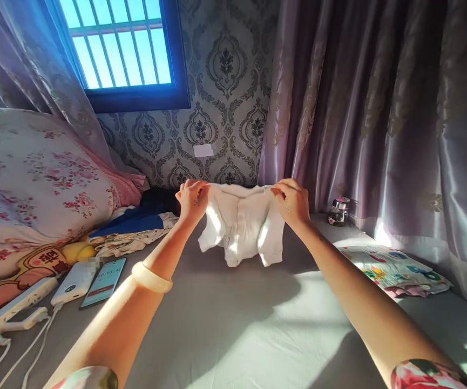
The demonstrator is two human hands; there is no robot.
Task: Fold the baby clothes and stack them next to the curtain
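Observation:
A small white baby shirt (245,221) hangs between my two hands, its short sleeves dangling on either side and its front facing me. My left hand (194,201) grips one shoulder of the shirt. At the opposite shoulder, my right hand (293,201) pinches the fabric with curled fingers. Both arms reach straight out, and the shirt is held spread over the grey bed sheet (225,324). Whether its lower hem touches the sheet, I cannot tell. A pale bangle circles my left wrist.
Left of my arm lie a phone (103,282), a white power bank (73,283), a power strip (18,308) with cables, and folded clothes (136,232). A floral quilt (42,178) is heaped behind. On the right are a small jar (339,212) and a printed cloth pile (395,267).

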